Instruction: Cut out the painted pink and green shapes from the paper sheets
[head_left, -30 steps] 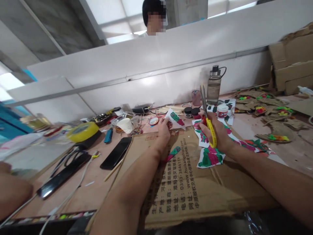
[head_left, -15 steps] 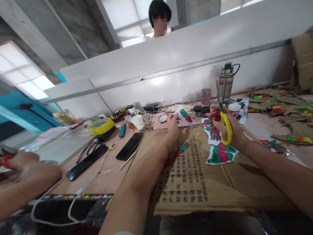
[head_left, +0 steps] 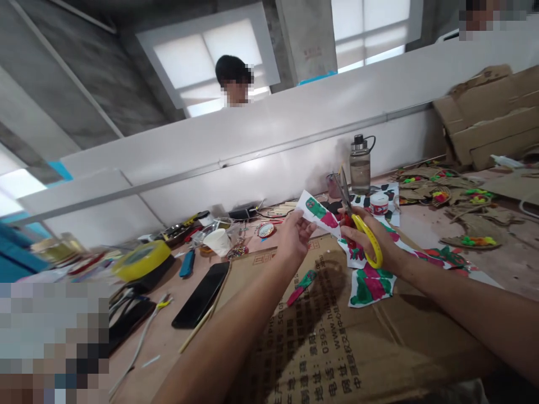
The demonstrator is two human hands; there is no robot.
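Observation:
My left hand (head_left: pixel 296 238) pinches a white strip of paper (head_left: pixel 319 212) painted green and magenta, raised above the cardboard. My right hand (head_left: pixel 385 241) grips scissors (head_left: pixel 360 223) by their yellow and red handles, the blades pointing up and away from me. The strip's right end is close to the right fingers; whether they touch it I cannot tell. Below the hands, a slim green-and-magenta cut-out (head_left: pixel 301 287) lies on the flat cardboard (head_left: pixel 404 359). To its right rests a wider painted paper piece (head_left: pixel 373 287), with more painted sheets partly under my right hand.
A black phone (head_left: pixel 201 295), yellow tape roll (head_left: pixel 141 261) and paper cup (head_left: pixel 217 242) are on the left. Behind my right hand stand a white tub (head_left: pixel 379 203) and water bottle (head_left: pixel 360 171). Cardboard shapes (head_left: pixel 475 238) lie right. A person (head_left: pixel 236 84) is beyond the partition.
My view has swung to the right. My hands have come closer together, bringing the scissors and the paper strip nearly together. The cut-out on the cardboard lies as before.

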